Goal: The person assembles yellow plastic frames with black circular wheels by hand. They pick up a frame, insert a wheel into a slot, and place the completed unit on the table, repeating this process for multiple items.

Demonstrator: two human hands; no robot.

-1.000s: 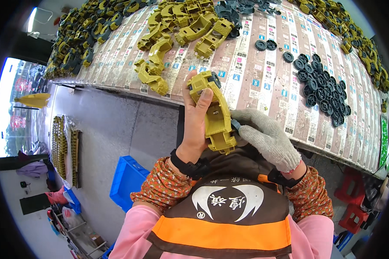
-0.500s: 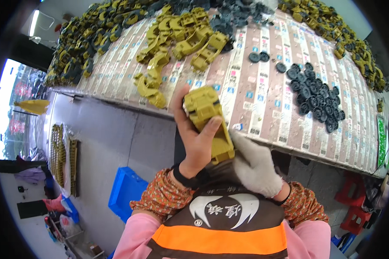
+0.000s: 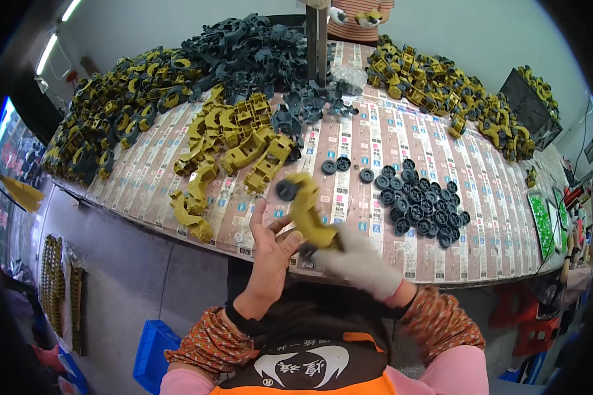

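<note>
A yellow toy vehicle body [image 3: 308, 212] with dark wheels at both ends is held above the table's near edge, smeared by motion. My right hand [image 3: 366, 264], in a pale glove, grips its lower end. Beside its lower wheel, my bare left hand [image 3: 268, 258] has its fingers apart and thumb up close; whether the thumb touches is unclear. Several loose yellow bodies [image 3: 247, 150] lie beyond my left hand. Farther right is a spread of loose black wheels [image 3: 415, 201].
Heaps of yellow-and-dark toy vehicles [image 3: 122, 108] line the table's left and far right. Dark plastic parts [image 3: 250, 49] are piled behind a metal post [image 3: 316, 46]. Across the table, a person in a striped top [image 3: 359, 27] holds a yellow piece. A blue crate [image 3: 155, 352] sits below left.
The vehicle body has passed from my left hand's grip into my right hand and been turned, now showing wheels. My left fingers have opened. The view has lifted, showing more of the table.
</note>
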